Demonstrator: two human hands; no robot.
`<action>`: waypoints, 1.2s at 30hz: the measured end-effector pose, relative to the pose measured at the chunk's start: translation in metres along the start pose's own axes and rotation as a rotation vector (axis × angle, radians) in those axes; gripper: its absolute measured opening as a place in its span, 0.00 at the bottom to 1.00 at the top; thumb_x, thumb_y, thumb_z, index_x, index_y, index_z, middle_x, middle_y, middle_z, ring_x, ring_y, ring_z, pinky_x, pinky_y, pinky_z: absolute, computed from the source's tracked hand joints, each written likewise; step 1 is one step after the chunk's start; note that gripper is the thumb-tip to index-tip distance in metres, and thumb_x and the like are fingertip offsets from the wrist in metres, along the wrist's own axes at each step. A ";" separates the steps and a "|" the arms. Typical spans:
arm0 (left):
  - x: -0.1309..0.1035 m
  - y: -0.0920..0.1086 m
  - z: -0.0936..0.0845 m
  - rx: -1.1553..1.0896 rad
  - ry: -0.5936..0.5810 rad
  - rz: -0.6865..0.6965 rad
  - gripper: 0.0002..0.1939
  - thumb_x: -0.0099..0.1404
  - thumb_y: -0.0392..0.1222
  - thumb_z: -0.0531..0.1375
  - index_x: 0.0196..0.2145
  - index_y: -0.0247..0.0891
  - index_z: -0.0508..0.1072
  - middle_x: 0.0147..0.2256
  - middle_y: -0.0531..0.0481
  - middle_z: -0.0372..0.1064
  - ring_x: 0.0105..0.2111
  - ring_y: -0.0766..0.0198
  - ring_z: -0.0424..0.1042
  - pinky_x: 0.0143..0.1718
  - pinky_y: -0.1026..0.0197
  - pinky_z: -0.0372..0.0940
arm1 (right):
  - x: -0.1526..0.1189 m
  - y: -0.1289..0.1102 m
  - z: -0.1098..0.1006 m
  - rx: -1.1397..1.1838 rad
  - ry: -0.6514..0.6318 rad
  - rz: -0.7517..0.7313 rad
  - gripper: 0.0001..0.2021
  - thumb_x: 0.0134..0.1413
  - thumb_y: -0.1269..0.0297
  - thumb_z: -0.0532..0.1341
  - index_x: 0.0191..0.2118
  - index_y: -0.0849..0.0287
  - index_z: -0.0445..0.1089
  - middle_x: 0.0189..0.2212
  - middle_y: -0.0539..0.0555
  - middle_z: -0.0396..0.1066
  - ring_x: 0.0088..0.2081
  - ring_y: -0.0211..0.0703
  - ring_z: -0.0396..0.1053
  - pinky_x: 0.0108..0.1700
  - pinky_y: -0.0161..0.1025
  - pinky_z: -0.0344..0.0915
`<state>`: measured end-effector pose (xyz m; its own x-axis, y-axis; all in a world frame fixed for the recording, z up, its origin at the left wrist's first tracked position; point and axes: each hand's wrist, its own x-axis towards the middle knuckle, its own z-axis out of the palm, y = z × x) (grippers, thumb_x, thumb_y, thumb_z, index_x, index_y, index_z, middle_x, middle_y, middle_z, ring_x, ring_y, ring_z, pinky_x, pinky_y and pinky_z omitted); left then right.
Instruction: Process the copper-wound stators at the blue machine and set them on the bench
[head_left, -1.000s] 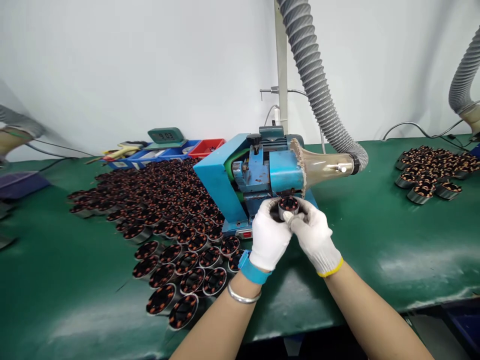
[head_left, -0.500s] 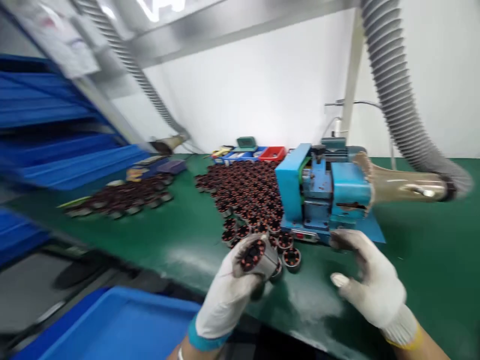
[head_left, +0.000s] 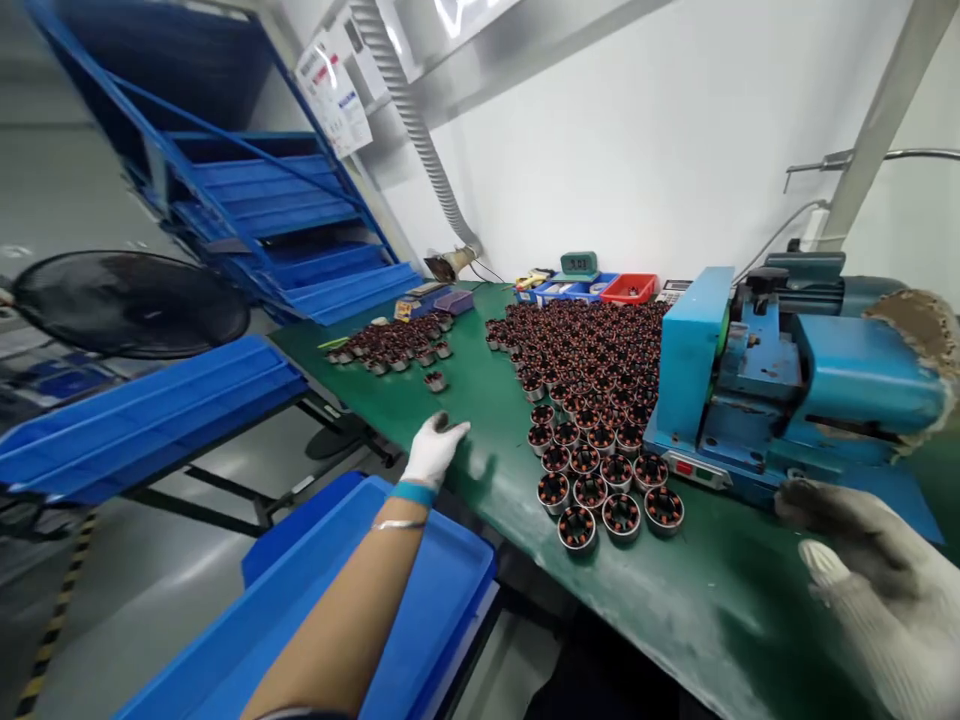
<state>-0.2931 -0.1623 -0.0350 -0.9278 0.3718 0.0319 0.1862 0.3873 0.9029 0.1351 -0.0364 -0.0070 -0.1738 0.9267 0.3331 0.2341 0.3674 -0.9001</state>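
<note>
Over the green bench, my left hand, in a white glove, reaches out with thumb and fingers apart and nothing in it. Just beyond its fingertips stands a lone motor stator, a short metal ring with copper-coloured windings; a gap lies between them. My right hand, gloved too, is at the right, thumb and fingers spread, holding nothing. It hovers by the base of a blue belt machine. Between my hands, a large group of motor stators stands upright, packed close together.
A smaller cluster of stators sits at the bench's far left. Blue trays lie below the front edge. A red bin and a green clock stand at the back. Left are a blue rack and a fan.
My left hand has let go of the motor stator it held and moved left across the bench. The view has swung left. My right hand stays open near the machine.
</note>
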 end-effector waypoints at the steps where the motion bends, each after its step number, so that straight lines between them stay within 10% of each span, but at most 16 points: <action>1: -0.014 -0.002 0.002 -0.015 -0.080 0.011 0.33 0.46 0.47 0.66 0.48 0.27 0.69 0.53 0.31 0.68 0.57 0.45 0.64 0.59 0.49 0.58 | 0.001 -0.002 -0.001 -0.011 -0.016 0.039 0.15 0.48 0.52 0.64 0.44 0.44 0.73 0.40 0.60 0.76 0.41 0.60 0.75 0.38 0.50 0.75; 6: -0.112 -0.011 0.007 0.158 -0.488 0.321 0.26 0.38 0.40 0.69 0.39 0.38 0.76 0.46 0.42 0.73 0.50 0.48 0.70 0.57 0.47 0.61 | 0.003 -0.004 0.001 -0.012 -0.106 0.054 0.17 0.49 0.53 0.64 0.46 0.49 0.72 0.42 0.62 0.75 0.42 0.59 0.74 0.42 0.51 0.73; 14: -0.182 -0.002 0.060 0.386 -0.204 0.524 0.30 0.38 0.48 0.71 0.41 0.37 0.73 0.39 0.43 0.72 0.41 0.47 0.72 0.45 0.46 0.67 | -0.003 0.009 0.012 -0.020 -0.207 -0.035 0.17 0.51 0.54 0.64 0.46 0.54 0.70 0.40 0.60 0.74 0.39 0.52 0.74 0.32 0.43 0.72; 22: -0.210 0.042 0.064 -0.055 -0.301 0.374 0.19 0.46 0.43 0.67 0.37 0.37 0.70 0.37 0.48 0.73 0.36 0.58 0.75 0.39 0.57 0.71 | -0.017 -0.004 0.026 -0.202 -0.677 -0.212 0.25 0.44 0.66 0.65 0.51 0.51 0.66 0.45 0.54 0.71 0.41 0.47 0.73 0.41 0.43 0.73; 30: -0.231 0.123 0.146 -0.196 -0.654 0.417 0.25 0.45 0.46 0.69 0.40 0.38 0.68 0.36 0.48 0.75 0.36 0.57 0.76 0.40 0.55 0.72 | -0.007 0.012 0.036 -0.076 -0.016 -0.376 0.23 0.46 0.68 0.62 0.52 0.57 0.65 0.45 0.58 0.68 0.47 0.50 0.70 0.51 0.46 0.69; 36: -0.233 0.152 0.179 -0.352 -0.868 0.381 0.22 0.48 0.41 0.66 0.43 0.37 0.71 0.41 0.46 0.77 0.41 0.56 0.76 0.46 0.54 0.71 | 0.022 0.016 0.013 0.029 -0.017 -0.159 0.26 0.43 0.70 0.62 0.53 0.57 0.67 0.45 0.56 0.68 0.48 0.47 0.69 0.53 0.44 0.68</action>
<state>0.0096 -0.0387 0.0183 -0.2445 0.9583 0.1479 0.1846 -0.1037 0.9773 0.1227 -0.0116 -0.0176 -0.2227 0.8557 0.4671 0.1751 0.5065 -0.8443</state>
